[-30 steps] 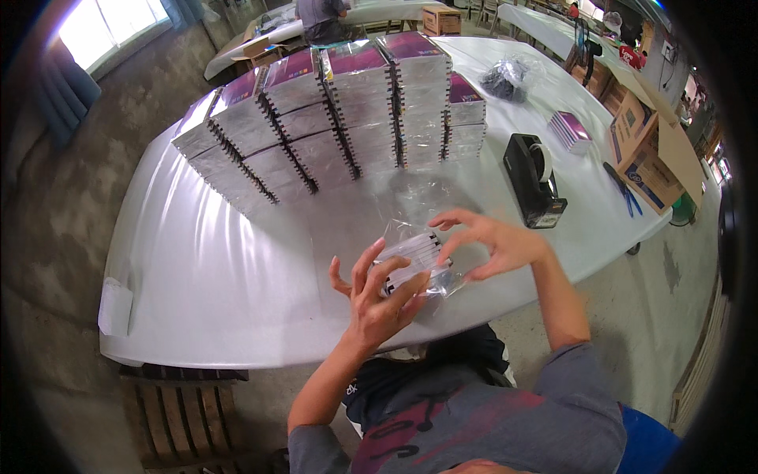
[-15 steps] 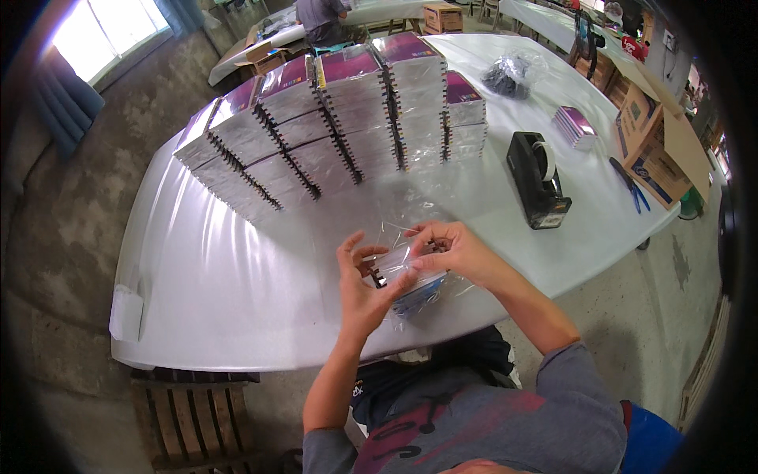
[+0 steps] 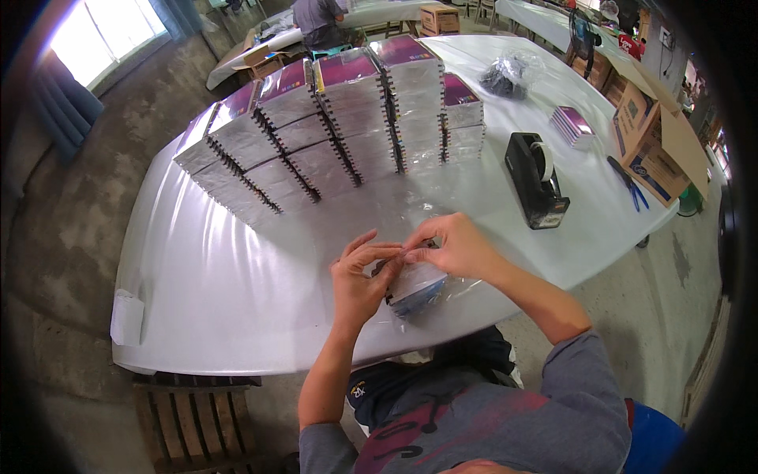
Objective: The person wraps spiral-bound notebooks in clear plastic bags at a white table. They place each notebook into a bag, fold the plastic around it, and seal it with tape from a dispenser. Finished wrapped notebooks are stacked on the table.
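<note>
A small stack of spiral-bound notebooks (image 3: 417,294) in clear plastic wrap (image 3: 458,286) lies on the table close to my body. My left hand (image 3: 365,275) is at the stack's left side, thumb and forefinger pinched together and the other fingers stretched out. From the right, my right hand (image 3: 454,251) pinches at the same spot over the stack's far edge. The fingertips of both hands almost meet there, on what looks like the wrap; the exact grip is partly hidden by the fingers.
Tall rows of wrapped spiral notebooks (image 3: 347,118) stand beyond my hands. On the right are a black tape dispenser (image 3: 537,182), blue-handled pliers (image 3: 629,183), a small notebook stack (image 3: 572,126) and an open cardboard box (image 3: 651,146). A bagged dark bundle (image 3: 509,77) sits farther back.
My left hand has turned and come in toward the right hand, so both now pinch at one spot. The raised film over the stack has come down, and more of its top shows.
</note>
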A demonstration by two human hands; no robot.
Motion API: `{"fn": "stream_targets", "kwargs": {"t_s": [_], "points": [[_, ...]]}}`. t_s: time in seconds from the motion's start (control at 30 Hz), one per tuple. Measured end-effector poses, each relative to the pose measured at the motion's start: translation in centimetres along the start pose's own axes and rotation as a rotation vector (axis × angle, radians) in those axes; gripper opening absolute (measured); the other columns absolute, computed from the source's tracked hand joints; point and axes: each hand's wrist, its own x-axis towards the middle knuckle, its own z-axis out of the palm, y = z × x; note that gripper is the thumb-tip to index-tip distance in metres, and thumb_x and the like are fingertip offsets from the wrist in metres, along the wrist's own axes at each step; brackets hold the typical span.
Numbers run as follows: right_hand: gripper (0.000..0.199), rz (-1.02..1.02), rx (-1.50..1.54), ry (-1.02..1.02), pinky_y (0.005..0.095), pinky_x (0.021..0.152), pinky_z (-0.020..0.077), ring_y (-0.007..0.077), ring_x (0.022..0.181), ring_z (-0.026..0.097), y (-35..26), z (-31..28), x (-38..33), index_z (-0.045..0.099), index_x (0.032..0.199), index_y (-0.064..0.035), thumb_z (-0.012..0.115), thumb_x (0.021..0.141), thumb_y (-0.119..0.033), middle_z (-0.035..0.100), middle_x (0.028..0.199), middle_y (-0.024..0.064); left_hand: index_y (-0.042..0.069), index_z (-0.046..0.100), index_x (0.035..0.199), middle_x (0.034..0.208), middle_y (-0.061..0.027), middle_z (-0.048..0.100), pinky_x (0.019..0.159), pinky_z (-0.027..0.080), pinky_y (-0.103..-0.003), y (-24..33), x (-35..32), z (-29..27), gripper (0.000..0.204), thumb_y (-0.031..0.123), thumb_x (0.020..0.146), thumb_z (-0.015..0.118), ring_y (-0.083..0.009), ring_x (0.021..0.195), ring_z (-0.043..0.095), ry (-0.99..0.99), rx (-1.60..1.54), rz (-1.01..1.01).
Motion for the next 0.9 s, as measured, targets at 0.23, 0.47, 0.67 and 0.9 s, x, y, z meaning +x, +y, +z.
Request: {"fn": "stream_targets", "kwargs": {"t_s": [0.23,0.47,0.67,0.9], "points": [[0.006,-0.380,-0.693,0.208,0.0600,0.103,0.0208,0.0139,0.121,0.049,-0.8,1.2,-2.0,0.070,0.078,-0.0148,0.066,0.074,-0.012,0.058,0.117,-0.0027,0.012,0.027,0.143,0.099,-0.0020,0.071,0.101,0.022,-0.041,2.6,-1.5,-0.6,0.093,0.020,0.068,0.081,-0.0200,0.123,0.051,-0.086,0.292,-0.093],[0.007,-0.445,-0.876,0.198,0.0656,0.101,0.0180,0.0164,0.125,0.045,-2.0,1.4,-2.2,0.069,0.076,-0.0124,0.062,0.075,-0.013,0.055,0.124,0.0013,0.008,-0.002,0.149,0.105,-0.0016,0.070,0.101,0.016,-0.046,3.1,-2.8,-1.0,0.118,0.029,0.068,0.082,-0.0192,0.130,0.045,-0.167,0.338,0.029],[0.016,-0.486,-1.081,0.080,0.0647,0.100,0.0229,0.0169,0.123,0.046,-3.3,1.5,-5.8,0.070,0.088,-0.0139,0.063,0.074,-0.013,0.055,0.125,0.0029,0.015,0.046,0.134,0.117,0.0038,0.064,0.100,0.014,-0.047,3.2,-3.7,-0.9,0.064,0.025,0.077,0.074,-0.0134,0.127,0.047,-0.156,0.553,0.219],[0.037,-0.016,-0.559,0.341,0.0438,0.100,0.0357,0.0280,0.116,0.053,0.3,-8.1,-7.5,0.066,0.110,-0.0154,0.069,0.073,-0.011,0.056,0.125,0.0105,0.021,0.064,0.116,0.120,0.0039,0.063,0.101,0.015,-0.046,2.5,-5.6,0.6,0.036,0.020,0.080,0.070,-0.0089,0.117,0.054,-0.051,0.623,0.277]]}}
